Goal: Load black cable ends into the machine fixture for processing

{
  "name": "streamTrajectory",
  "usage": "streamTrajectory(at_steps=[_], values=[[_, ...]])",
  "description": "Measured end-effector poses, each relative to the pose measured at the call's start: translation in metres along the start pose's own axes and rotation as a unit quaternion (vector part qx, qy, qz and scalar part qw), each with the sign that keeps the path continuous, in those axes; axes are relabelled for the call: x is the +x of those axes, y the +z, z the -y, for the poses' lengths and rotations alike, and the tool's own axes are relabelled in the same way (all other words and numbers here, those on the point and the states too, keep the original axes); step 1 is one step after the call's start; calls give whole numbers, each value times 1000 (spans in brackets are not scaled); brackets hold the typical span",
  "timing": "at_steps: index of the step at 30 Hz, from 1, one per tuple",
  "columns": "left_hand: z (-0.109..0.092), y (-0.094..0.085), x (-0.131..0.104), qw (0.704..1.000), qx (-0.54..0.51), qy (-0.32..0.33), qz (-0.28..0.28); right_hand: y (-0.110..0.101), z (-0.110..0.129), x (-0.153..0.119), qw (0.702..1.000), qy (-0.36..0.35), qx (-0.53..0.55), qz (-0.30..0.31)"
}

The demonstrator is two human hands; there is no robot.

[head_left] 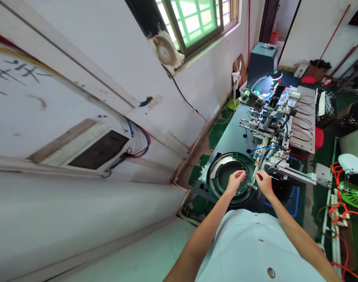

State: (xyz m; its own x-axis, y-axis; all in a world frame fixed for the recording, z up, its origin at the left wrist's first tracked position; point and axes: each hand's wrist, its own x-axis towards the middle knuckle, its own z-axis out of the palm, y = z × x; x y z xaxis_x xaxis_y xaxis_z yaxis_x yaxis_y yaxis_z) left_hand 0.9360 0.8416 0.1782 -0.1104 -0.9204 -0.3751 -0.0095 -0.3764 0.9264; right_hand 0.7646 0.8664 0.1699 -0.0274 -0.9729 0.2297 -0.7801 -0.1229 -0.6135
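Observation:
My left hand (236, 181) hangs above the right side of a round green-rimmed bowl feeder (213, 178). Its thumb and fingers are pinched together, and whatever they hold is too small to make out. Just to the right, my right hand (263, 182) is also pinched, beside the metal feed track (257, 166) that leads away from the bowl. What sits between its fingertips cannot be told either. Beyond both hands stands an assembly machine (273, 125) with blue air hoses and metal slides, mounted on a grey table (230, 137).
A lit desk lamp (275, 74) and a wire spool (246, 94) stand at the machine's far end. A metal arm (299, 174) juts out to the right. A blue crate (295, 201) is below it. Orange cables (343, 213) run along the right; a wall (155, 156) borders the left.

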Motion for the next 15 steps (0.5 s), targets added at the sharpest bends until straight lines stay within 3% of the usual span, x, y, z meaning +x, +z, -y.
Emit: streamTrajectory(at_steps=[6,15], values=[[0,2,-12,997,-69,-21,19,-9,35,-4,997,-62,21,30],[4,8,-15,1000,-1,28,10,-4,38,-6,993,-75,-57,66]])
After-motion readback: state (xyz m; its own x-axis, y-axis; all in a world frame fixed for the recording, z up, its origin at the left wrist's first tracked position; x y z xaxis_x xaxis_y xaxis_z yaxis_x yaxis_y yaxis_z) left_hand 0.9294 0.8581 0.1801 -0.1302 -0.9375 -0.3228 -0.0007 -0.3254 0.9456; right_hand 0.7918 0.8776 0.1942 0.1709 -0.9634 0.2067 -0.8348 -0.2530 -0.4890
